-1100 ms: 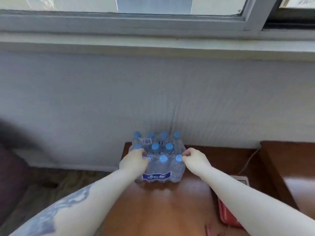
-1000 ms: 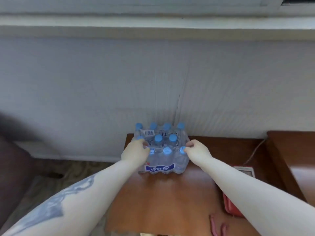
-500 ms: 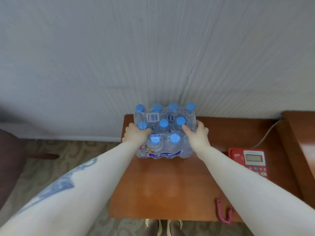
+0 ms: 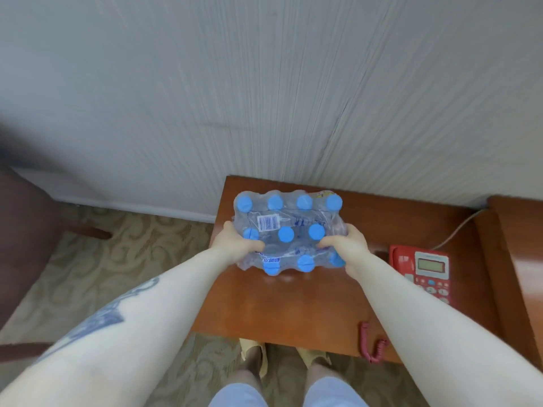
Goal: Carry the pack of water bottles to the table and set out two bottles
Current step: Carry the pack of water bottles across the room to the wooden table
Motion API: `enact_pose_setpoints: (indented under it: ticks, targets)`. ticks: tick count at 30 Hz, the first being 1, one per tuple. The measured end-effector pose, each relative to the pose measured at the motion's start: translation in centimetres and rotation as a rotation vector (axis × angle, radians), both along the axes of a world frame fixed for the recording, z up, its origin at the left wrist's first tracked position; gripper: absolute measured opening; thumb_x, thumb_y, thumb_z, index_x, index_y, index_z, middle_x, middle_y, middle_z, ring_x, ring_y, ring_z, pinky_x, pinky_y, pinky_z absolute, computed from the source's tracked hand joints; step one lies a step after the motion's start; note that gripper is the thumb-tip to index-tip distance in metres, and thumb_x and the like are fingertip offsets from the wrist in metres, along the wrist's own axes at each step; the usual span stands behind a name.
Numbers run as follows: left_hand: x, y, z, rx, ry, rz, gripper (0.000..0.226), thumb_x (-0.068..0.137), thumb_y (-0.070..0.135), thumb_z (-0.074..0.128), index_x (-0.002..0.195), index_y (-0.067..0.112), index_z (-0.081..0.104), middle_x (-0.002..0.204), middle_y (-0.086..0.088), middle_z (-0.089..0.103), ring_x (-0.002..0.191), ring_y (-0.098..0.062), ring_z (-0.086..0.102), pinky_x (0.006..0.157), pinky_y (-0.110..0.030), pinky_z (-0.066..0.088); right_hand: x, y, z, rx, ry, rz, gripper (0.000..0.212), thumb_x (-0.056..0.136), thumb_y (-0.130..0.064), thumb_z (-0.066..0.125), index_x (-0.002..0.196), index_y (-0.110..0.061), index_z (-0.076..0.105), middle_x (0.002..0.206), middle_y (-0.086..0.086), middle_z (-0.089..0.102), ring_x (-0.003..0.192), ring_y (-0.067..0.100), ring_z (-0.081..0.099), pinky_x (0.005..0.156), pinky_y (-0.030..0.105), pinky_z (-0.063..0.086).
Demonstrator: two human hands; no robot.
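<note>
Nearest, bare wood at 6 o'clock gives the table point(image 4: 293, 312) room for bottles. The left hand point(image 4: 235, 245) and right hand point(image 4: 348, 248) each clamp a side of the pack of water bottles point(image 4: 289, 230) – fingers dug into the wrap for a level grip. At 3 o'clock a red phone point(image 4: 423, 271) crowds that edge; the wall point(image 4: 264, 98) closes off 12.

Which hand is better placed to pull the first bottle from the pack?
Neither clearly: left hand and right hand both grip the plastic-wrapped pack of blue-capped water bottles. Perhaps right, its fingertips near a cap.
</note>
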State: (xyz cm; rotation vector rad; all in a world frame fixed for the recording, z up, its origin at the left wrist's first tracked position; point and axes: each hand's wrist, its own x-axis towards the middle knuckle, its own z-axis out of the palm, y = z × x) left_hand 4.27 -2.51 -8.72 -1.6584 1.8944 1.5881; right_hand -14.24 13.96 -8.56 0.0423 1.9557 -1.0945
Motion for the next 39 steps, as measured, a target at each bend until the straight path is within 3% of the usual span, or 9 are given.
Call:
enact_pose_setpoints:
  ticks: [4, 7, 12, 14, 18, 23, 32, 35, 39]
  targets:
    - [2.7, 4.4, 0.3, -0.039, -0.013, -0.024, 0.057, 0.039, 0.039, 0.077, 0.09, 0.029, 0.053, 0.087, 0.009, 0.067, 0.081, -0.011, 0.065, 0.067, -0.029, 0.053, -0.3, 2.8, -0.3, -0.015, -0.082, 0.21, 0.059, 0.051, 0.002, 0.079, 0.105, -0.017, 0.061, 0.103, 0.006, 0.072, 0.094, 0.028, 0.068, 0.085, 0.047, 0.055]
    - [4.7, 9.3, -0.1, -0.153, -0.107, 0.009, 0.052, 0.035, 0.05, 0.073, 0.081, 0.033, 0.054, 0.08, 0.016, 0.065, 0.079, -0.01, 0.063, 0.073, -0.033, 0.052, -0.7, 4.3, 0.2, 0.007, -0.105, 0.428, 0.061, 0.048, 0.003, 0.079, 0.103, -0.016, 0.063, 0.099, 0.003, 0.074, 0.089, 0.024, 0.071, 0.071, 0.037, 0.057]
    - [8.0, 15.8, 0.0, -0.013, -0.046, 0.425, 0.026, 0.038, 0.041, 0.072, 0.057, 0.027, 0.061, 0.05, 0.02, 0.064, 0.053, -0.005, 0.062, 0.049, -0.021, 0.045, 0.4, 5.1, 0.5, -0.01, -0.149, 0.609, 0.05, 0.05, -0.002, 0.075, 0.099, -0.008, 0.067, 0.095, 0.013, 0.076, 0.085, 0.031, 0.073, 0.076, 0.043, 0.057]
    - [9.8, 18.6, 0.3, 0.047, -0.015, 0.617, 0.034, 0.039, 0.038, 0.076, 0.066, 0.021, 0.064, 0.054, 0.013, 0.068, 0.051, -0.006, 0.063, 0.048, -0.021, 0.046, 2.0, 5.9, 0.3, 0.013, -0.18, 0.618, 0.045, 0.053, 0.0, 0.072, 0.098, -0.004, 0.067, 0.092, 0.017, 0.076, 0.084, 0.035, 0.072, 0.075, 0.045, 0.057]
    - [12.9, 25.8, 0.3, 0.103, 0.019, 0.869, 0.05, 0.037, 0.031, 0.082, 0.081, 0.011, 0.069, 0.069, 0.002, 0.075, 0.063, -0.016, 0.071, 0.056, -0.028, 0.053, 5.1, 8.7, -0.3, 0.057, -0.199, 0.692, 0.035, 0.052, 0.004, 0.071, 0.085, -0.007, 0.065, 0.065, 0.006, 0.075, 0.058, 0.025, 0.072, 0.046, 0.028, 0.053]
    - [14.6, 35.3, 0.1, 0.115, 0.114, 1.343, 0.042, 0.036, 0.022, 0.076, 0.074, 0.007, 0.066, 0.052, 0.0, 0.07, 0.044, -0.015, 0.065, 0.036, -0.018, 0.042, 9.7, 9.9, -0.8, 0.084, -0.105, 0.948, 0.043, 0.031, -0.011, 0.071, 0.074, -0.01, 0.068, 0.065, 0.006, 0.075, 0.065, 0.031, 0.072, 0.059, 0.044, 0.06]
    - [19.1, 54.0, 0.9, 0.078, 0.182, 2.06, 0.05, 0.038, 0.016, 0.078, 0.085, 0.002, 0.069, 0.083, -0.017, 0.075, 0.073, -0.031, 0.072, 0.063, -0.038, 0.053, 23.2, 18.4, -0.2, 0.187, -0.101, 1.516, 0.046, 0.037, -0.016, 0.073, 0.083, -0.009, 0.068, 0.082, 0.016, 0.074, 0.078, 0.037, 0.071, 0.075, 0.05, 0.058]
    - [20.4, 61.3, 1.1, 0.023, 0.187, 2.232, 0.049, 0.038, 0.019, 0.082, 0.084, 0.007, 0.071, 0.082, -0.012, 0.076, 0.077, -0.028, 0.072, 0.073, -0.042, 0.056, 28.2, 23.5, 0.2, 0.209, -0.093, 1.686, 0.048, 0.037, -0.015, 0.073, 0.085, -0.01, 0.067, 0.085, 0.016, 0.074, 0.079, 0.035, 0.071, 0.078, 0.05, 0.059]
    - [21.8, 70.8, 1.3, -0.041, 0.266, 2.442, 0.04, 0.044, 0.02, 0.086, 0.082, 0.013, 0.075, 0.078, -0.006, 0.078, 0.074, -0.023, 0.074, 0.068, -0.037, 0.058, 34.7, 30.8, 0.6, 0.216, -0.048, 1.889, 0.043, 0.041, -0.011, 0.076, 0.083, -0.01, 0.065, 0.082, 0.016, 0.075, 0.077, 0.037, 0.072, 0.074, 0.057, 0.058]
